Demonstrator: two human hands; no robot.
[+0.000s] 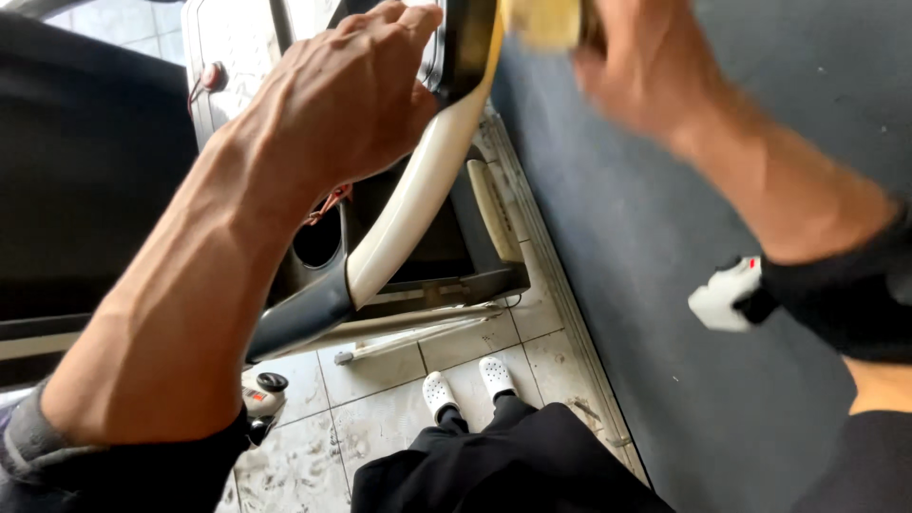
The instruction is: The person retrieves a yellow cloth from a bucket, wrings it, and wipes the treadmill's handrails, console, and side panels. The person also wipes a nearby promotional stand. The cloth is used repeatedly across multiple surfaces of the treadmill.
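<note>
At upper centre of the frame I see my left hand (347,95) gripping the cream curved handrail (418,190) of a treadmill to steady it, while my blurred right hand (646,66) clutches a yellow sponge (543,21) against its top end.

Two white shoes (467,385) stand on the dusty tile floor (380,432). A grey wall (665,285) rises just to the right of the shoes. A small tool with a black knob (263,391) lies left of the shoes.
</note>
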